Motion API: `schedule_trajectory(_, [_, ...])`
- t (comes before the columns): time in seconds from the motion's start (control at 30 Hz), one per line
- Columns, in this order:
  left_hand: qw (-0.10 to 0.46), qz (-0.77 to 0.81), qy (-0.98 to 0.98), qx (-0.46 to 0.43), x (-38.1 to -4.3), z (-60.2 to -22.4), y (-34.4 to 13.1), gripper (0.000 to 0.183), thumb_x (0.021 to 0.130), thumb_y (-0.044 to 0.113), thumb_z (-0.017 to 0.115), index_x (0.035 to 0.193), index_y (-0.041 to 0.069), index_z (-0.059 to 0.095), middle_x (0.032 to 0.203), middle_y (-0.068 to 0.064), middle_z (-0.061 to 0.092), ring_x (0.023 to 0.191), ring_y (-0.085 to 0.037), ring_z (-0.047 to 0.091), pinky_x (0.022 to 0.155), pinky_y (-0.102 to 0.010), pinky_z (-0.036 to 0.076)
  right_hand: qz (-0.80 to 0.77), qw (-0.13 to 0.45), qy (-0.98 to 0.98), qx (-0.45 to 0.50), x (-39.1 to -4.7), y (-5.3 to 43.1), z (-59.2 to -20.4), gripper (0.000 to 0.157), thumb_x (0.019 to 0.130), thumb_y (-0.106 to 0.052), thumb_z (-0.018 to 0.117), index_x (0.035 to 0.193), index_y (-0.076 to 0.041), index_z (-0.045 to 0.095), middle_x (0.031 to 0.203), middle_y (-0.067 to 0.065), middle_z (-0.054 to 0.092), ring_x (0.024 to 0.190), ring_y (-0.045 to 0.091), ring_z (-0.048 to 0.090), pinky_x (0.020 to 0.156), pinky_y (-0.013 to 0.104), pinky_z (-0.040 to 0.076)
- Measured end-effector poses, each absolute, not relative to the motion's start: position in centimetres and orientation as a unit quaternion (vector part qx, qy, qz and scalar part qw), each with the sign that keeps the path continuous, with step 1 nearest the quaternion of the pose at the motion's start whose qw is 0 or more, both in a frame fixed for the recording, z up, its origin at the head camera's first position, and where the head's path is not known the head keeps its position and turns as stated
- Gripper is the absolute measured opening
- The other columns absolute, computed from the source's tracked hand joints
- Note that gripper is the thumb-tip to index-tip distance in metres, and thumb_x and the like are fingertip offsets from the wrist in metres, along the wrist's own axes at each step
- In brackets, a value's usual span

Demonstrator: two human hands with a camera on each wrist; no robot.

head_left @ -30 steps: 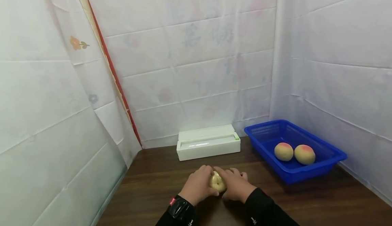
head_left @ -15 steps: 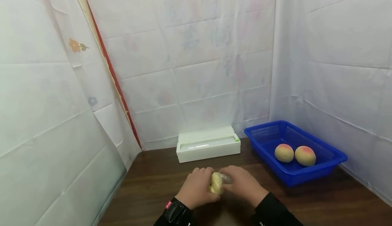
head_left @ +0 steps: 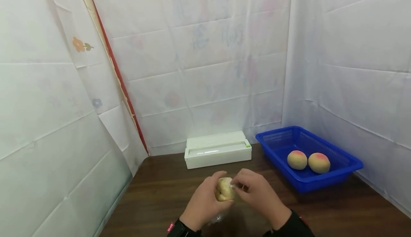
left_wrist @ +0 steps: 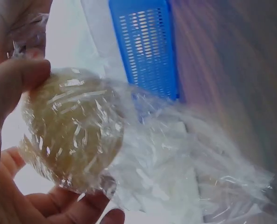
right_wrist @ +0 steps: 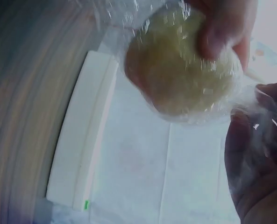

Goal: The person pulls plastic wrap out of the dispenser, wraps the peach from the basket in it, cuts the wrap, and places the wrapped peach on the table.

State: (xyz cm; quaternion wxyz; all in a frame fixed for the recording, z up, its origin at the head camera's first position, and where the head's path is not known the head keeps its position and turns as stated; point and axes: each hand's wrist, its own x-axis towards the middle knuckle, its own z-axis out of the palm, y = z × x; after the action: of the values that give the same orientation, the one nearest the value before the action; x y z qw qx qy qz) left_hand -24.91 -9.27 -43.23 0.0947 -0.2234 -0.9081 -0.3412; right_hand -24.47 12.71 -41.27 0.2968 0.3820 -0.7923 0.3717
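Observation:
A round, yellowish peach (head_left: 224,190), with a faint reddish side in the right wrist view, is wrapped in clear cling film (left_wrist: 175,158). My left hand (head_left: 205,199) grips it, thumb on one side and fingers round the other. In the left wrist view, a long loose tail of film trails off the peach (left_wrist: 75,130). Beside the peach, my right hand (head_left: 257,196) pinches a gathered bit of film between thumb and fingers; the right wrist view shows that film (right_wrist: 250,112) stretched from the fruit. Both hands are raised over the wooden table.
At the back of the table (head_left: 154,190) lies a long white box (head_left: 218,156) with a clear strip on top. On the right, a blue plastic basket (head_left: 279,162) holds two peaches (head_left: 297,159). White sheeting (head_left: 208,69) hangs round the back and sides.
The peach has turned in my left hand, and loose film now hangs below it. My right hand has gone from cupping the peach to pinching film at its side.

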Motion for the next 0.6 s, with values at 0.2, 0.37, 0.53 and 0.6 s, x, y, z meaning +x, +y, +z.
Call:
schedule_trajectory(0.2, [0.138, -0.365, -0.898, -0.201, -24.4, -42.8, -9.2, 0.062, 0.086, 0.059, 0.084, 0.138, 0.031, 0.066, 0.115, 0.007, 0.073, 0.087, -0.005, 0.061, 0.067, -0.022, 0.052, 0.370, 0.312, -0.768, 0.420, -23.6, 11.9, -41.7, 0.028, 0.082, 0.006, 0.086, 0.098, -0.015, 0.080, 0.096, -0.009, 0.065, 0.080, -0.002, 0.056, 0.069, 0.014, 0.051])
schedule_trajectory(0.37, [0.103, -0.427, -0.881, -0.175, -24.0, -42.5, -9.3, 0.062, 0.086, 0.048, 0.086, 0.141, 0.028, 0.064, 0.117, 0.001, 0.072, 0.086, -0.007, 0.064, 0.068, -0.025, 0.055, 0.351, 0.310, -0.766, 0.441, -23.6, 11.6, -42.0, 0.028, 0.084, 0.004, 0.085, 0.107, -0.013, 0.082, 0.100, -0.008, 0.061, 0.085, -0.001, 0.052, 0.071, 0.013, 0.050])
schedule_trajectory(0.53, [0.076, -0.442, -0.876, -0.175, -23.7, -42.5, -9.4, 0.062, 0.088, 0.049, 0.085, 0.142, 0.029, 0.062, 0.118, 0.001, 0.071, 0.088, -0.008, 0.064, 0.068, -0.025, 0.055, 0.345, 0.297, -0.770, 0.447, -23.4, 11.5, -42.1, 0.025, 0.086, 0.004, 0.083, 0.106, -0.011, 0.083, 0.099, -0.007, 0.062, 0.085, -0.001, 0.053, 0.072, 0.012, 0.051])
schedule_trajectory(0.6, [0.065, -0.450, -0.873, -0.178, -23.6, -42.5, -9.5, 0.064, 0.089, 0.050, 0.084, 0.145, 0.030, 0.060, 0.118, 0.000, 0.071, 0.090, -0.009, 0.065, 0.069, -0.025, 0.055, 0.349, 0.294, -0.772, 0.442, -23.2, 11.5, -42.1, 0.025, 0.088, 0.003, 0.082, 0.108, -0.012, 0.083, 0.101, -0.007, 0.062, 0.086, -0.001, 0.054, 0.072, 0.014, 0.051])
